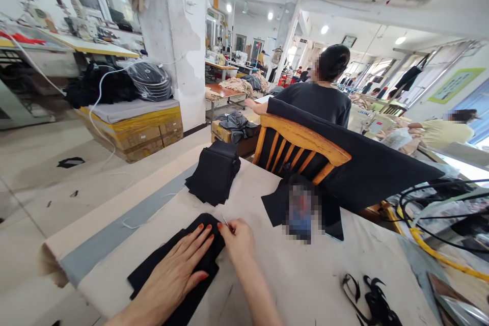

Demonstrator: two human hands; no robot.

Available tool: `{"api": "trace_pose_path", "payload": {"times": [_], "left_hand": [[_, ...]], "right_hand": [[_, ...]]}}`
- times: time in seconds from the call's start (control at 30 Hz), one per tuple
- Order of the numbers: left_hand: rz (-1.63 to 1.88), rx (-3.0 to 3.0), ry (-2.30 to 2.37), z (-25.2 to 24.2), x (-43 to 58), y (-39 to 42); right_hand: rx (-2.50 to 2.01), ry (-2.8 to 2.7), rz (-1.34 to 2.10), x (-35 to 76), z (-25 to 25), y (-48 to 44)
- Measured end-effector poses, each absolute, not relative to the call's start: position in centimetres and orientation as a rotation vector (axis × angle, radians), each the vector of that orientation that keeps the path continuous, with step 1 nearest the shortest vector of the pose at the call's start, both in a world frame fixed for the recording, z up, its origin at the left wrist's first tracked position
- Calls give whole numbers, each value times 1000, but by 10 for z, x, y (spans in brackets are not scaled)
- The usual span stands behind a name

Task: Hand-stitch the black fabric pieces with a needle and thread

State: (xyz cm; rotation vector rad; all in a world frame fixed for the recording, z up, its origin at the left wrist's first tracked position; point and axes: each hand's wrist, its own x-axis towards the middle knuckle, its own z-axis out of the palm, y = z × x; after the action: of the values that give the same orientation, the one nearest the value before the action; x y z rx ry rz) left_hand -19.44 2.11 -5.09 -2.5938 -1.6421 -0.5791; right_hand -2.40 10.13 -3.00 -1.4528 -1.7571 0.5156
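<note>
My left hand (183, 262) lies flat with its fingers stretched over a pile of black fabric pieces (153, 272) on the pale-covered table. At the far edge of that fabric, my right hand (239, 242) is closed in a pinch. Between its thumb and fingers a thin silver pointed tool (226, 221) sticks out; too little of it shows to tell its kind. Just beyond my hands stands a neat stack of black fabric pieces (214, 170).
Black straps (372, 298) lie at the table's right front. A dark tablet (332, 219) rests near a wooden chair (301, 137). Black cables (428, 198) crowd the right. Ahead sits a person (324, 94) in dark clothing. Taped cartons (141, 130) stand at left.
</note>
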Motion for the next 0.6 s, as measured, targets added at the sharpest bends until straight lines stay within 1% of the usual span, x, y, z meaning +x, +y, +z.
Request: {"api": "trace_pose_path", "payload": {"times": [0.27,0.37,0.47,0.6], "left_hand": [[-578,-2570,-1690,-50,-193,20],[-756,-2528,-1843,-41,-191,21],[-975,-2365,-2081,-34,-188,24],[-1100,-2213,-2233,-32,-186,31]], "right_hand": [[-1358,-1831,494,-27,-26,92],[-1281,-1872,498,-25,-25,89],[-1178,-1897,527,-23,-25,86],[-1057,-1927,597,-18,-30,83]]}}
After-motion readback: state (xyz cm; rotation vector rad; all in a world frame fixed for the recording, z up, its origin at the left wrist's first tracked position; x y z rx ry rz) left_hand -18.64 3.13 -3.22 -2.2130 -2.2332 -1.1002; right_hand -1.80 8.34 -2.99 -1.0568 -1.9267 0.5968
